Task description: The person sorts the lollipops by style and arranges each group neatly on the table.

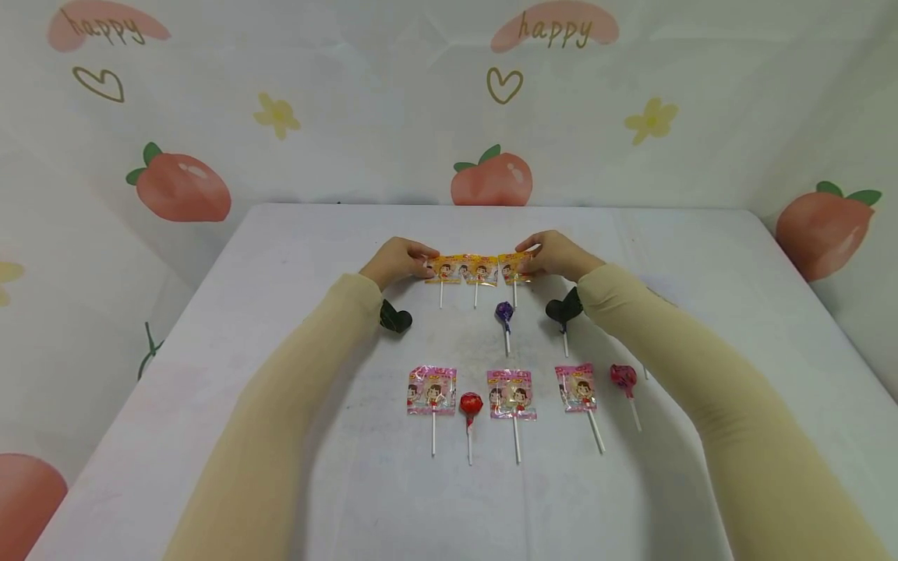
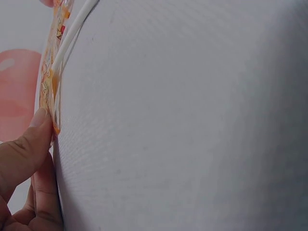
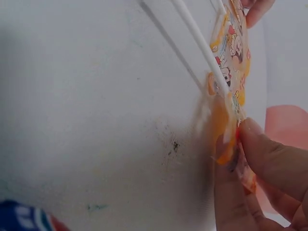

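Observation:
Three flat lollipops in orange wrappers lie in a row at the back of the table, sticks toward me. My left hand (image 1: pixel 400 261) pinches the outer edge of the left orange-wrapped lollipop (image 1: pixel 445 270), its thumb on the wrapper's edge in the left wrist view. Between the hands is the middle orange-wrapped lollipop (image 1: pixel 481 271). With thumb and forefinger my right hand (image 1: pixel 556 255) holds the right orange-wrapped lollipop (image 1: pixel 510 269) by its wrapper; in the right wrist view this wrapper (image 3: pixel 222 122) is partly hidden by the thumb.
Nearer me lie a purple round lollipop (image 1: pixel 503 312), a red one (image 1: pixel 471 403), a dark pink one (image 1: pixel 623 375) and pink-wrapped flat ones (image 1: pixel 431 391). Dark heart-shaped pieces (image 1: pixel 397 320) show by both wrists. A blue wrapper (image 3: pixel 21 216) shows in the right wrist view. A printed cloth (image 1: pixel 379 117) hangs behind.

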`<state>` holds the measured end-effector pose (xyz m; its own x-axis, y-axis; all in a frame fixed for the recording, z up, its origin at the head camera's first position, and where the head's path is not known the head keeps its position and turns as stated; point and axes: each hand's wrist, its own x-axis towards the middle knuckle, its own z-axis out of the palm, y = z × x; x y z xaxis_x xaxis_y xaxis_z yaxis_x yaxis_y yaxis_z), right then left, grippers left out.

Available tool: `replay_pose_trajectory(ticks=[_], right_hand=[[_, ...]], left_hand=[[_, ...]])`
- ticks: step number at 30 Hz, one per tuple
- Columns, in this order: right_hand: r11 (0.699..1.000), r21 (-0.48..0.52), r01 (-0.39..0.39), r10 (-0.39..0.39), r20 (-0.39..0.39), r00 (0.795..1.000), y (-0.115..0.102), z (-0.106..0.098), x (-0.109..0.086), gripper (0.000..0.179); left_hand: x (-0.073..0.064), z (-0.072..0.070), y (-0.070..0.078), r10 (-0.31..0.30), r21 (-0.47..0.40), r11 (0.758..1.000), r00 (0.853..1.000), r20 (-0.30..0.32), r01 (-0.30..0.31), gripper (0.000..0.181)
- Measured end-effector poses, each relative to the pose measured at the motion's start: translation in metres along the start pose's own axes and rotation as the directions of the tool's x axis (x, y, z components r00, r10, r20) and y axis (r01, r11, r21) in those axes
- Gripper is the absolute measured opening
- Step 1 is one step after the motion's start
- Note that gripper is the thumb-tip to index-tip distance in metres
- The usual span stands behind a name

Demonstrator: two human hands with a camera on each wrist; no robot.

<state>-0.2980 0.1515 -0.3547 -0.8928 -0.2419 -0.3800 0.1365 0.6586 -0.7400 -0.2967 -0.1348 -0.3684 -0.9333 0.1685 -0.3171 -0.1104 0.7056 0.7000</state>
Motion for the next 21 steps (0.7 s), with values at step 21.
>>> replay_pose_trajectory(ticks=[21], right_hand=[[0.98, -0.198, -0.034, 0.026, -0.042, 0.999, -0.0057, 0.0037, -0.0007, 0.042]], left_hand=[[0.0034, 0.0, -0.0036, 0.014, -0.002, 1.0, 1.0, 0.006, -0.014, 0.043]])
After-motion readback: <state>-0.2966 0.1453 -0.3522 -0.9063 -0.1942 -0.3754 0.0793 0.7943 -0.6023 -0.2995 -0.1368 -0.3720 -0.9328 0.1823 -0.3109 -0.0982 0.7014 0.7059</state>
